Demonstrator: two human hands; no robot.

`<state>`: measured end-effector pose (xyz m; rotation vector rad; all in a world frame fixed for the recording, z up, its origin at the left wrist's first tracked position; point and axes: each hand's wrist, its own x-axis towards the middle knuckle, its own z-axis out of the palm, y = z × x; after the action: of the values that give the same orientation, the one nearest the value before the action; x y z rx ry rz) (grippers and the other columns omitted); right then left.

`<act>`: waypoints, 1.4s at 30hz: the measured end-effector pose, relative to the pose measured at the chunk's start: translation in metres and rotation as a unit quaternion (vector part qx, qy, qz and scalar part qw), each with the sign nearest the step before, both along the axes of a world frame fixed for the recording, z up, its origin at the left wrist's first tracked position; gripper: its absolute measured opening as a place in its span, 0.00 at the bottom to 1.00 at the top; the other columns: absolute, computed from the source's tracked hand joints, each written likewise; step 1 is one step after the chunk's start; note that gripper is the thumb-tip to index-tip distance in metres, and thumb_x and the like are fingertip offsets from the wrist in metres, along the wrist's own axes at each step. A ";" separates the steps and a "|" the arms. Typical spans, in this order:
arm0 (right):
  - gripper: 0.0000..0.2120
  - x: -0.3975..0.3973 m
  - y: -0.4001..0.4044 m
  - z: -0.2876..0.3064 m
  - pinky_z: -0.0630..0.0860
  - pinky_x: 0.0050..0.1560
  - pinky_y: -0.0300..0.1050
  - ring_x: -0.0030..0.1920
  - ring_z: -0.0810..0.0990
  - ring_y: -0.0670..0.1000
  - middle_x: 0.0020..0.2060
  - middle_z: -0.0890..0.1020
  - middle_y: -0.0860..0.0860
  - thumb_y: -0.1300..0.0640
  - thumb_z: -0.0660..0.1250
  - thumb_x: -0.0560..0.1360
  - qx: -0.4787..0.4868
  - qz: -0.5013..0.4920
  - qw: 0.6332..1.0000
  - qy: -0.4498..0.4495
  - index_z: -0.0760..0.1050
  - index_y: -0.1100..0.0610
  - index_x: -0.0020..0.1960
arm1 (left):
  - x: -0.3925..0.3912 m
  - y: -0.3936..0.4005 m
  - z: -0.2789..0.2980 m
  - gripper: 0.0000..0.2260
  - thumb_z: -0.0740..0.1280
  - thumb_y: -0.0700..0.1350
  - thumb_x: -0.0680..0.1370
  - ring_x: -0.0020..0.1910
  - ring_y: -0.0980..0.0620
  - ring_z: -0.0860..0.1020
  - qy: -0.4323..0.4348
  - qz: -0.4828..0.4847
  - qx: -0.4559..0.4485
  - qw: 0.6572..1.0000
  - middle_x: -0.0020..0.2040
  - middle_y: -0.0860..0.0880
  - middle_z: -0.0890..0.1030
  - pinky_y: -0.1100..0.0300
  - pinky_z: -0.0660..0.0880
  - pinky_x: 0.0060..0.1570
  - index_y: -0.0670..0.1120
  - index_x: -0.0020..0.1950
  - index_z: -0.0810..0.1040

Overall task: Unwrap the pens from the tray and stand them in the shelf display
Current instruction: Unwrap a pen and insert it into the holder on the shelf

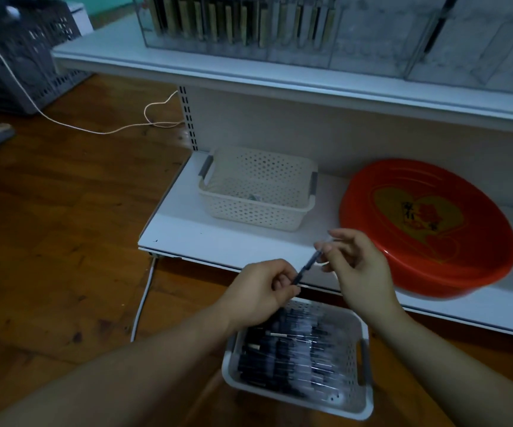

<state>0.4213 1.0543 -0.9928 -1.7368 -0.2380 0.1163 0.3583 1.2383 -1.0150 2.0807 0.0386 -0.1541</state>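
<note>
Both hands hold one dark pen (pixel 308 265) in the air above the white tray (pixel 360 396), which sits on the wooden floor (pixel 64 257) in front of the lower shelf (pixel 193 238). Left hand (pixel 261 291), fingers curled, pinches the pen's lower end between thumb and forefinger. Right hand (pixel 357 266) pinches the upper end with thumb and forefinger tips; its other fingers are spread apart and loosely bent. Pen is tilted, upper end toward the right hand. Something clear and thin shows at the upper end by the right fingertips, likely wrapper, too blurred to be sure.

Tray is full of dark wrapped pens (pixel 298 352) lying mostly flat, crowded, with grey handles on its sides. Just behind the tray, on the lower shelf: a cream perforated basket (pixel 258 211) to the left with a small unclear item at the bottom, and a red round tray with a gold heart print (pixel 427 229) to the right, tilted. The right hand overlaps the red tray's left edge in view.

Well above the tray, on the upper shelf (pixel 249 72), a clear divided display (pixel 369 53) holds upright pens (pixel 236 23) in its left compartments; right compartments look mostly see-through. Far left of the tray: a grey crate (pixel 18 57) and a thin cord (pixel 95 131) on the floor.
</note>
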 end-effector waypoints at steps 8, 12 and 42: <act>0.11 0.011 0.010 0.034 0.81 0.45 0.41 0.42 0.85 0.51 0.41 0.85 0.54 0.63 0.68 0.80 0.021 -0.021 0.998 -0.059 0.75 0.60 0.61 | 0.008 0.000 0.033 0.10 0.75 0.46 0.75 0.40 0.58 0.76 -0.063 0.025 -0.006 0.998 0.42 0.54 0.78 0.62 0.76 0.44 0.52 0.52 0.77; 0.10 0.020 0.012 0.057 0.79 0.43 0.35 0.41 0.84 0.47 0.40 0.85 0.52 0.63 0.69 0.79 0.032 -0.042 0.993 -0.103 0.76 0.59 0.59 | 0.008 0.003 0.051 0.13 0.73 0.43 0.76 0.43 0.57 0.77 -0.092 0.011 -0.016 0.996 0.45 0.53 0.79 0.63 0.77 0.46 0.54 0.58 0.77; 0.18 0.077 0.035 0.294 0.83 0.44 0.43 0.42 0.85 0.47 0.43 0.81 0.52 0.59 0.68 0.81 0.026 -0.092 0.906 -0.412 0.66 0.53 0.67 | 0.075 0.014 0.227 0.16 0.67 0.46 0.80 0.62 0.55 0.74 -0.438 0.135 0.184 0.870 0.61 0.52 0.78 0.58 0.74 0.60 0.46 0.67 0.77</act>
<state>0.4985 1.0888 -0.6992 -1.6589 -0.6810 -0.7751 0.4331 1.2526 -0.7876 2.3085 -0.2086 1.0444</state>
